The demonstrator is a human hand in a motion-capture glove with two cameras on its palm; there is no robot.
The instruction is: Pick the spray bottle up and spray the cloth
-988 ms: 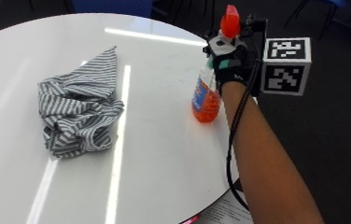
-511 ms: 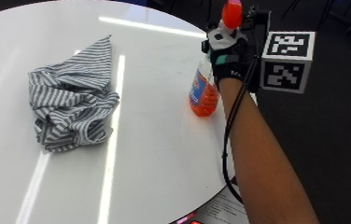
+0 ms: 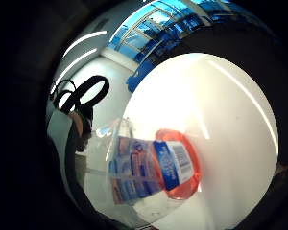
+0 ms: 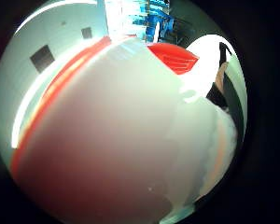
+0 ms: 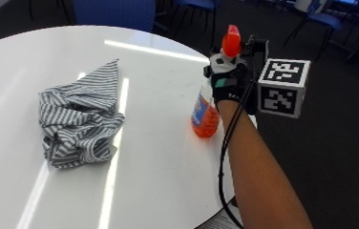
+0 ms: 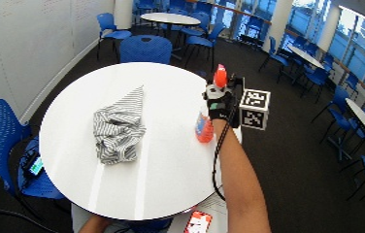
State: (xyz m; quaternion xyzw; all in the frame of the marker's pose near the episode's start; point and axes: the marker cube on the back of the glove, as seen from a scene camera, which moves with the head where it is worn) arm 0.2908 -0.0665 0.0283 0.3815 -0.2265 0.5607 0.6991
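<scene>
A spray bottle (image 5: 204, 117) with orange liquid, a blue label and a red trigger head stands near the right edge of the white round table (image 5: 154, 162). My gloved right hand (image 5: 230, 83) is wrapped round its neck just below the red head, the forearm reaching in from the near right. The bottle's base looks to be on the tabletop. A crumpled grey-and-white striped cloth (image 5: 78, 119) lies to the left of the bottle, well apart from it. The bottle (image 3: 153, 167) fills the little finger side palm view, and its pale head (image 4: 107, 130) fills the thumb side one.
The table's rim (image 6: 234, 145) curves close behind the bottle. Blue chairs (image 6: 145, 48) stand beyond the far edge and at the left (image 6: 1, 141). A phone (image 6: 198, 223) lies by the near edge.
The outside camera has shifted a little. My hand stays on the bottle's neck, and bottle and cloth keep their places on the table.
</scene>
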